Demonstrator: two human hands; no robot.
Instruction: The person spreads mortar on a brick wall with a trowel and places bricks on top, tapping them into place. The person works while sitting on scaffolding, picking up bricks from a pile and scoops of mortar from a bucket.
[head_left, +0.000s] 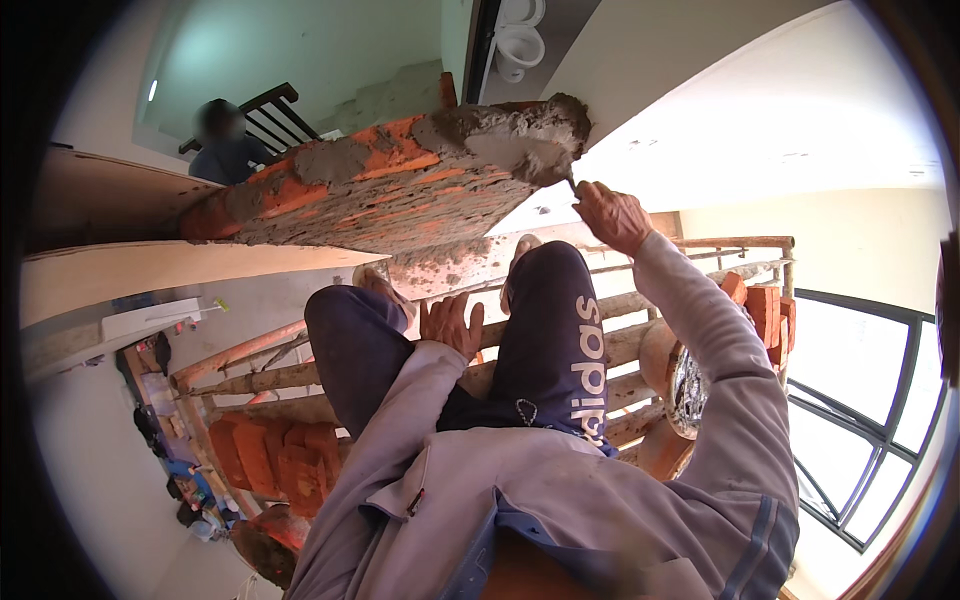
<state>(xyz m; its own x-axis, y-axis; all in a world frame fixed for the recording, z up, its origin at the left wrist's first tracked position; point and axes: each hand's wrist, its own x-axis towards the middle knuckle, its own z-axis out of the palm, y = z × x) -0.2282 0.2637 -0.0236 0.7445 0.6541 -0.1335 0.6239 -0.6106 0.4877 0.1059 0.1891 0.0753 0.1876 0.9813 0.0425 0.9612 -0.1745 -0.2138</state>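
A trowel (571, 182), its blade partly hidden, is in my closed right hand (612, 215) at the end of a brick wall (390, 160) patched with wet grey mortar. A thick lump of mortar (530, 140) covers that end, right by the trowel. Between my knees, my left hand (450, 325) rests on or just over the wooden pole scaffold (625, 345), its fingers apart and holding nothing that I can see. My feet and dark trousers are below the wall.
Red bricks are stacked at left (275, 450) and right (762, 315) on the scaffold, with a mortar bucket (688, 390) by my right arm. Another person (225, 160) is beyond the wall near a dark railing (280, 115). A large window (860, 400) stands at right.
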